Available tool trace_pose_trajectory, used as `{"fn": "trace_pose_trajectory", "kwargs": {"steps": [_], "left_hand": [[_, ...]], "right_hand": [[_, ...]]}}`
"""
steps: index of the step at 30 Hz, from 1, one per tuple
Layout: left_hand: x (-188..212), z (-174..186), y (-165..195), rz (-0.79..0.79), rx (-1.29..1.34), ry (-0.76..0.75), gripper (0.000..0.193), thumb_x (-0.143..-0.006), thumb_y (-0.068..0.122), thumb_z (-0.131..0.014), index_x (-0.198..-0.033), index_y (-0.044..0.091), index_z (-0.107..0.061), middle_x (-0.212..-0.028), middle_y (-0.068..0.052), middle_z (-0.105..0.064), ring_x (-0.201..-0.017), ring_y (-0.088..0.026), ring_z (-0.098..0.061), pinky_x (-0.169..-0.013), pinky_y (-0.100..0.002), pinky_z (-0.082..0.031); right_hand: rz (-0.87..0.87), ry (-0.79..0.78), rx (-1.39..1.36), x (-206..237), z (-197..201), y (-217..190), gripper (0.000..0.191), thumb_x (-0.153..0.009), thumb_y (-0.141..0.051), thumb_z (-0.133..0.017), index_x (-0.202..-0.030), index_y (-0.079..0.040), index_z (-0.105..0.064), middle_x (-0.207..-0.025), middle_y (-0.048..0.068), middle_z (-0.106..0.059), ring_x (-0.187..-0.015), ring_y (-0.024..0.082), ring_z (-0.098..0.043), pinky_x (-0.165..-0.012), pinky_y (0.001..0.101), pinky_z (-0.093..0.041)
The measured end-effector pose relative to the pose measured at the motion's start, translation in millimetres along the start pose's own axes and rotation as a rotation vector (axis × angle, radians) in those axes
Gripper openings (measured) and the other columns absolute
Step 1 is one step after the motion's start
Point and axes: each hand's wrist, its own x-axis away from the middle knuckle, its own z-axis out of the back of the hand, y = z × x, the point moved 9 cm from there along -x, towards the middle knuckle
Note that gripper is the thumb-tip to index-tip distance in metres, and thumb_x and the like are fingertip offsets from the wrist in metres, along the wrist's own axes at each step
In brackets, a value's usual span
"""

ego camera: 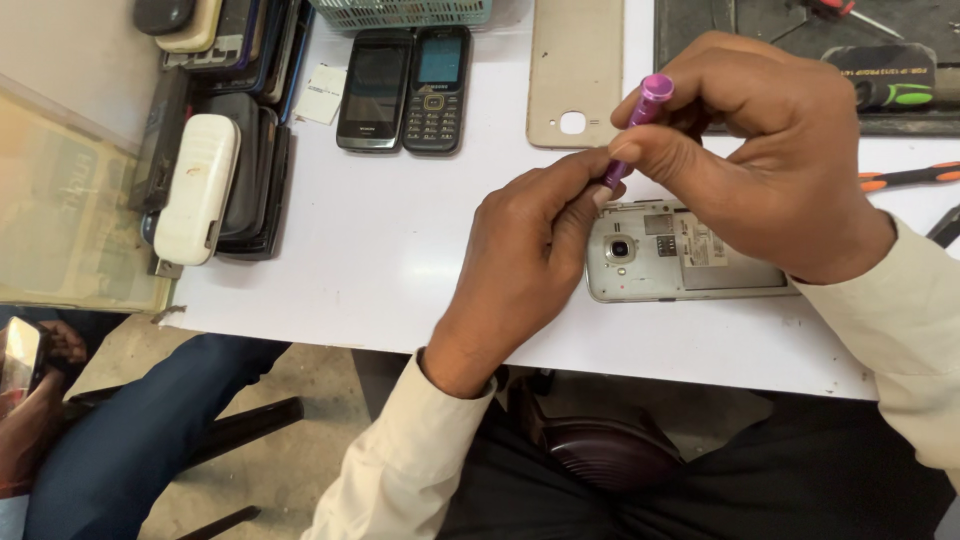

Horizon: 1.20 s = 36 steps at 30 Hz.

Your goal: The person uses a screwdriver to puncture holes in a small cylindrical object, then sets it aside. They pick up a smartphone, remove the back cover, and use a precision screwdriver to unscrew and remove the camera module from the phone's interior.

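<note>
Right hand: my right hand [770, 170] pinches the purple screwdriver [635, 125] between thumb and forefinger, high on the shaft near its round cap, so the tool stands tilted over the work.
Left hand: my left hand [525, 265] closes its fingertips [590, 195] around the lower end of the same screwdriver, pressed together there to steady the tip (the tip itself is hidden behind my fingers).
Opened phone: the silver phone [690, 260] lies face down with its back off, camera lens and inner plate showing, directly beneath both hands and near the table's front edge, where it sits flat and within easy reach.
Back cover: a beige back cover [575, 70] lies apart, further up the table, out of the way of the work.
Spare handsets: two dark keypad phones [405, 90] rest side by side beyond my left hand; a stack of phones and cases [225, 150] sits at the left edge, a white one on top.
Tools: a dark tray [800, 70] at the upper right holds a green-handled tool; an orange-handled tool [905, 178] lies just beside it.
Surface: a plain white table [400, 270], smooth, slightly scuffed at the edge.
Room: bare concrete floor below; another person's leg in blue trousers [150, 420] shows at the lower left.
</note>
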Motion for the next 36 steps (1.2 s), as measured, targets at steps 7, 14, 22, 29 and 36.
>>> {"fn": "trace_pose_trajectory", "kwargs": {"steps": [7, 14, 22, 29, 36], "left_hand": [[-25.8, -19.7, -2.8, -0.079, -0.084, -0.283, 0.018, -0.098, 0.008, -0.064, -0.115, 0.005, -0.069, -0.095, -0.011, -0.078, -0.083, -0.025, -0.077, -0.074, -0.036, -0.058], [-77.5, -56.5, -17.9, -0.111, 0.041, -0.576, 0.012, -0.095, 0.013, -0.071, -0.102, 0.004, -0.072, -0.080, -0.008, -0.075, -0.072, -0.016, -0.071, -0.068, -0.034, -0.057], [-73.1, -59.0, -33.9, -0.054, 0.078, -0.571, 0.019, -0.093, 0.020, -0.073, -0.105, 0.005, -0.075, -0.086, -0.008, -0.078, -0.075, -0.015, -0.073, -0.071, -0.034, -0.057], [-60.7, -63.9, -17.9, -0.172, -0.206, -0.652, 0.080, -0.060, 0.039, -0.095, -0.121, 0.005, -0.056, -0.104, -0.011, -0.071, -0.084, -0.028, -0.073, -0.069, -0.040, -0.057], [-63.5, -53.1, -7.7, -0.275, -0.111, -0.531, 0.065, -0.072, 0.034, -0.093, -0.117, 0.005, -0.057, -0.097, -0.010, -0.072, -0.084, -0.027, -0.073, -0.066, -0.039, -0.055]], "right_hand": [[0.024, -0.058, 0.192, 2.8, 8.3, -6.3, 0.022, -0.095, -0.013, -0.077, -0.094, 0.009, -0.070, -0.083, 0.015, -0.070, -0.069, 0.019, -0.068, -0.060, 0.0282, -0.053], [-0.109, -0.024, 0.037, 7.0, 30.3, 26.6, 0.024, -0.108, -0.019, -0.070, -0.107, 0.004, -0.068, -0.091, 0.008, -0.069, -0.079, 0.011, -0.069, -0.073, 0.0215, -0.057], [-0.269, 0.023, -0.068, 9.7, 28.8, 45.4, 0.022, -0.099, -0.019, -0.070, -0.105, 0.002, -0.069, -0.089, 0.008, -0.070, -0.079, 0.012, -0.068, -0.071, 0.0240, -0.056], [-0.238, 0.012, -0.065, 4.5, 28.3, 37.9, 0.021, -0.099, -0.018, -0.070, -0.104, 0.002, -0.068, -0.094, 0.008, -0.070, -0.084, 0.013, -0.070, -0.077, 0.0242, -0.059], [-0.277, -0.023, -0.089, 6.2, 26.5, 39.3, 0.020, -0.100, -0.018, -0.068, -0.103, 0.002, -0.067, -0.095, 0.007, -0.069, -0.088, 0.012, -0.070, -0.081, 0.0249, -0.060]]}}
